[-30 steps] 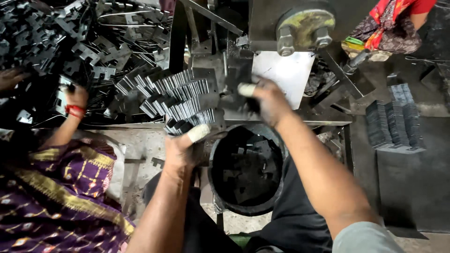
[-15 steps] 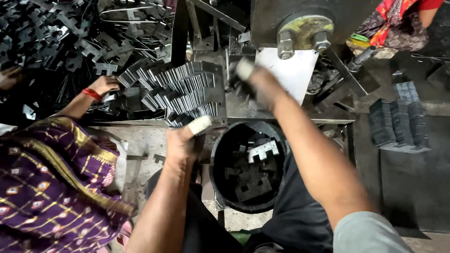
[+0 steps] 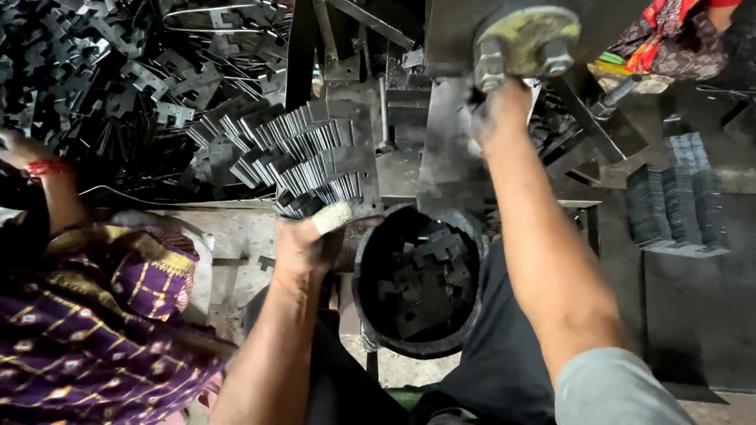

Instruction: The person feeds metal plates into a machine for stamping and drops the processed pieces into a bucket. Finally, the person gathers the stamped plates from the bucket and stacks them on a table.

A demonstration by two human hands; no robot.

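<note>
- Left hand (image 3: pixel 303 244) is clamped on the near end of a fanned stack of metal plates (image 3: pixel 311 153), which lies on the surface at 11 o'clock from the bucket (image 3: pixel 370 315).
- Right hand (image 3: pixel 496 118) reaches under the press at 1 o'clock (its grip cannot be told).
- The bucket holds cut pieces.

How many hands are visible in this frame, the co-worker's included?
3. The left hand sits beside the black bucket, touching the fanned metal plates. The right hand reaches up under the press. A co-worker's hand is at far left; others may be hidden.
</note>
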